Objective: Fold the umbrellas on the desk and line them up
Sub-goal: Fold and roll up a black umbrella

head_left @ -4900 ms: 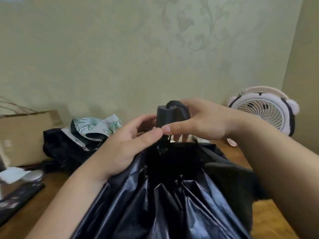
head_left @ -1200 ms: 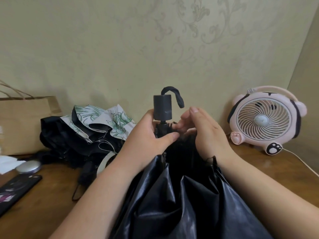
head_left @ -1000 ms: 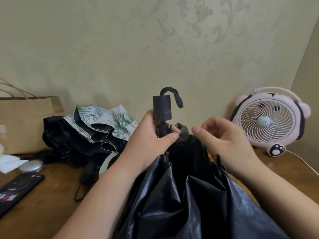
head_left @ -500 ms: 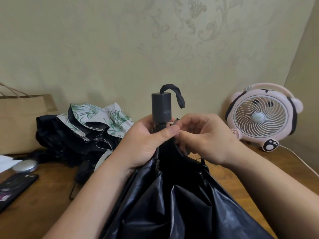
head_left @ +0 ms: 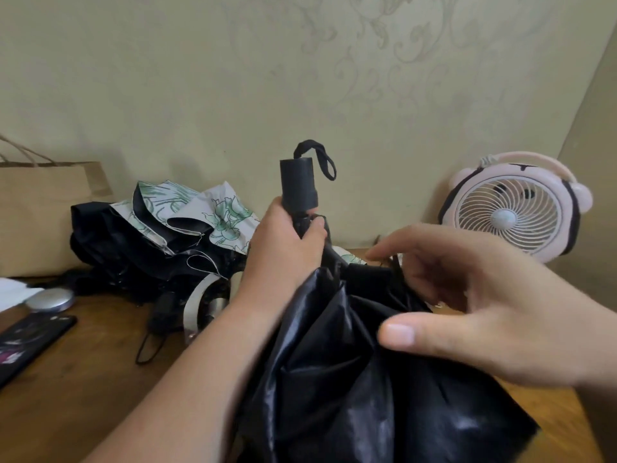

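A black umbrella [head_left: 337, 379] stands handle-up in front of me, its glossy canopy loose and bunched. Its black handle [head_left: 298, 187] with a wrist strap sticks up at the centre. My left hand [head_left: 283, 252] grips the shaft just below the handle, gathering the canopy's top. My right hand [head_left: 474, 305] hovers to the right with fingers spread and relaxed, the fingertips near the canopy's edge, holding nothing. A second umbrella [head_left: 187, 225], white with green flowers outside and black inside, lies crumpled on the wooden desk [head_left: 76, 389] at the back left.
A pink panda-shaped desk fan [head_left: 514, 208] stands at the back right by the wall. A brown paper bag [head_left: 40, 212] stands at the far left. A round silver compact [head_left: 50, 299] and a dark phone [head_left: 26, 339] lie at the left edge.
My right hand has let go of the canopy near the handle and pulled back to the right, fingers spread. My left hand keeps its grip below the handle.
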Motion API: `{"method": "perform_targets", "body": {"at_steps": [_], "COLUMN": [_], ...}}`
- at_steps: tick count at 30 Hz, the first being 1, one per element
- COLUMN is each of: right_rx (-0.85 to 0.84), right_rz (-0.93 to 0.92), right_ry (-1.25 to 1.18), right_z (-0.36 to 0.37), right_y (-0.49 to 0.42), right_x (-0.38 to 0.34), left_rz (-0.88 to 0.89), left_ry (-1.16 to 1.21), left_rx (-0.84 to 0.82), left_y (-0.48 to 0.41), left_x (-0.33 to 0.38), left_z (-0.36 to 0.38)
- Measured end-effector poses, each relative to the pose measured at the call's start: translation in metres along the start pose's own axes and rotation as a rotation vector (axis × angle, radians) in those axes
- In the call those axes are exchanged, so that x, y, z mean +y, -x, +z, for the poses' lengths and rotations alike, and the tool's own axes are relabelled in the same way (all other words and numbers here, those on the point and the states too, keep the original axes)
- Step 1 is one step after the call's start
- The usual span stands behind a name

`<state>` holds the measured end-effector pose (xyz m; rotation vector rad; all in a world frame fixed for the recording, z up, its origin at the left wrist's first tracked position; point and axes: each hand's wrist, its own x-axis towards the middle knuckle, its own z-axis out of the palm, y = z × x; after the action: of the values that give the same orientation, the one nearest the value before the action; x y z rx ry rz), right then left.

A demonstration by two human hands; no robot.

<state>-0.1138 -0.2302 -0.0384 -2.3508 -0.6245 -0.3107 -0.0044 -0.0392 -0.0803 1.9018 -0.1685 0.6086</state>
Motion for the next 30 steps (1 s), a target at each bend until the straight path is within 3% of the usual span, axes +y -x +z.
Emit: {"method": "perform_targets", "body": {"at_steps": [5,10,13,20,30], "right_rx": [0.235,0.166,0.228,0.206,0.057], "right_rz": [0.202,0.404,0.362,0.269,0.113], "right_ry": [0.439,0.054,-0.047,-0.279,-0.184], "right_z": [0.027,0.033,0.044,0.048,0.06], "right_y": [0.0,-0.004,-0.009,-0.039,-0.065], "right_x": [-0.007,0.013,0.031,0.036,0.006], "left_rz": [0.176,0.226,0.221,0.19,0.13], "left_ry": [-0.325,-0.266,-0.184,0.231,0.479], "left_rx": [0.136,0.14,0.072,-0.366,-0.492], "left_y": [0.016,0.021,0.021,0.008,0.001], "left_x": [0.013,0.012,0.011,0.002,-0.014], "left_z": [0.008,0.008,0.004,-0.021,-0.017]}}
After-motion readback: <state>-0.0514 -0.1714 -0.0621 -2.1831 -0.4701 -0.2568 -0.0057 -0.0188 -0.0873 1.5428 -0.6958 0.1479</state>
